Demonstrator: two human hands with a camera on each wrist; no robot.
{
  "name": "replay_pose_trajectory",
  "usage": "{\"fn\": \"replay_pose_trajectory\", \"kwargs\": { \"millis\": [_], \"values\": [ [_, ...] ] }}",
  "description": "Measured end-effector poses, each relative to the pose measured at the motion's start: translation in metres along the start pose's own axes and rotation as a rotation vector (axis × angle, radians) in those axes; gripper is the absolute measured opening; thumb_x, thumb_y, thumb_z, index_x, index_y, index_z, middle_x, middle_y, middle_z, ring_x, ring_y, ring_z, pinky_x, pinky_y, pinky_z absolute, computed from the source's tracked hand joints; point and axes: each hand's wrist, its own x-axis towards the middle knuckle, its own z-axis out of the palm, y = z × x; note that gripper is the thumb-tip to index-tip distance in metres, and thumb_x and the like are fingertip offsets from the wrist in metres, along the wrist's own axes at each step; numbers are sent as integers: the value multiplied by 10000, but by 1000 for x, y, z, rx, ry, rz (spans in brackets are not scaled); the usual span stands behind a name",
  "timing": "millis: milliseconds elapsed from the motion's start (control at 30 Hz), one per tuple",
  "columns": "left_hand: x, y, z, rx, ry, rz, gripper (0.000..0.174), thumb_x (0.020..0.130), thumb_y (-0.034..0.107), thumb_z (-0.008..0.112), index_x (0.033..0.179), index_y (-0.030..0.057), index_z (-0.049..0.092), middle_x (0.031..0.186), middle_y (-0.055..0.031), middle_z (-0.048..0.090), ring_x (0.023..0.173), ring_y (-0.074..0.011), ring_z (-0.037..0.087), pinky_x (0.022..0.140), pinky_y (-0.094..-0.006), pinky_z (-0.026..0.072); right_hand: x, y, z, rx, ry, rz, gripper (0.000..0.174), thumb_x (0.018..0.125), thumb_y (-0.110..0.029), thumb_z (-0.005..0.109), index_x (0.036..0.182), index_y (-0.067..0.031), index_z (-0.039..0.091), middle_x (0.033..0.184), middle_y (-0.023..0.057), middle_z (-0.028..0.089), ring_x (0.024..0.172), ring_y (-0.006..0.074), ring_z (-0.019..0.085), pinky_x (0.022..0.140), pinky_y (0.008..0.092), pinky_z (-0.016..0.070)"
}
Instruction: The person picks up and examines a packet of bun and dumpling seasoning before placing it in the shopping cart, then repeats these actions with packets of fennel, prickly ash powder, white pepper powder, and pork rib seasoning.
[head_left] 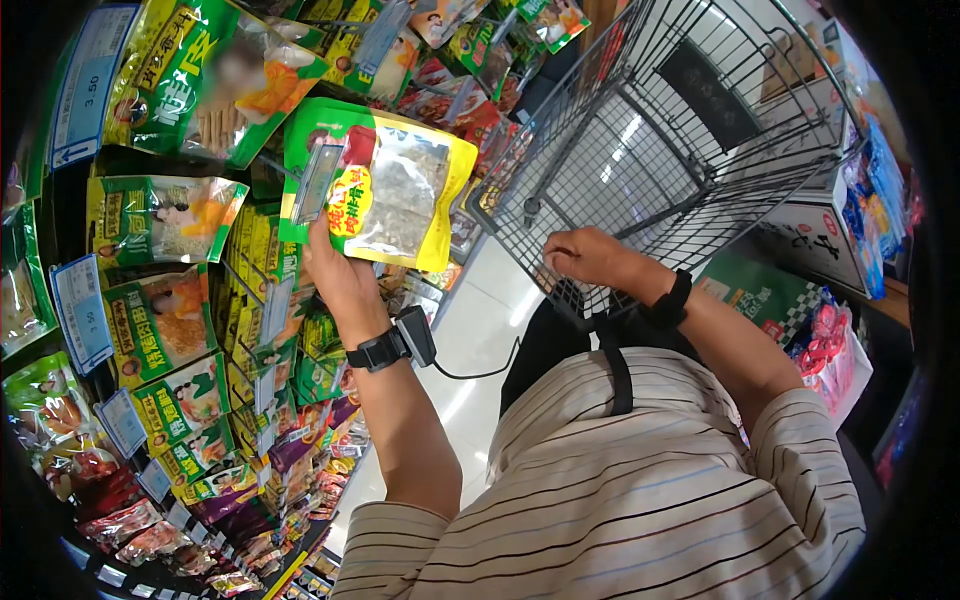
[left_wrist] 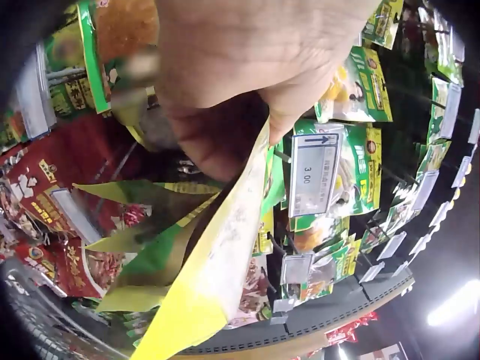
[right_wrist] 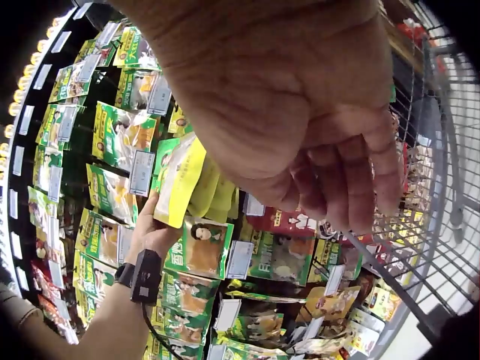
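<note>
My left hand (head_left: 343, 283) grips the lower edge of a green-and-yellow spice packet (head_left: 408, 195) with a clear window onto dark contents. A clear tag holder (head_left: 318, 183) overlaps the packet's left part at the rack. In the left wrist view the packet (left_wrist: 225, 274) appears nearly edge-on, thumb and fingers at its edge, with more yellow-green packets (left_wrist: 142, 270) fanned out beside it. My right hand (head_left: 597, 258) hangs over the near end of the shopping cart (head_left: 640, 150). Its fingers (right_wrist: 352, 176) are loosely bent and hold nothing, close to the cart's bar (right_wrist: 397, 289).
Racks of hanging spice packets (head_left: 165, 220) with blue-edged price tags (head_left: 82, 312) fill the left side. Their hooks and tag holders stick out. Boxes (head_left: 810, 235) and a green carton (head_left: 760, 295) stand right of the cart. Pale floor tiles (head_left: 470, 400) show between rack and cart.
</note>
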Motion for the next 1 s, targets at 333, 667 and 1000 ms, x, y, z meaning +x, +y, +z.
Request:
{"fn": "replay_pose_trajectory", "kwargs": {
  "millis": [333, 667, 1000],
  "values": [
    [-11, 3, 6, -64, -26, -57, 358, 988, 195, 579, 1272, -20, 542, 1211, -120, 645, 1064, -212, 648, 920, -365, 525, -3, -13, -5, 33, 30, 48, 193, 941, -202, 588, 999, -35, 664, 810, 123, 687, 734, 227, 662, 706, 350, 524],
    [-26, 8, 5, -43, 33, -36, 326, 990, 168, 554, 1276, 11, 559, 1214, -113, 645, 1091, -215, 642, 928, -372, 527, -10, -2, -19, 2, -34, 71, 217, 952, -227, 577, 1008, -36, 663, 832, 138, 686, 765, 252, 661, 724, 359, 517],
    [-10, -12, 7, 1, -29, 45, 402, 995, 237, 600, 1328, 25, 529, 1282, -100, 606, 1162, -204, 583, 1030, -383, 434, 0, 13, -57, 176, -106, 73, 233, 919, -210, 577, 1004, -21, 685, 876, 116, 703, 810, 191, 659, 772, 319, 516]
  ]
}}
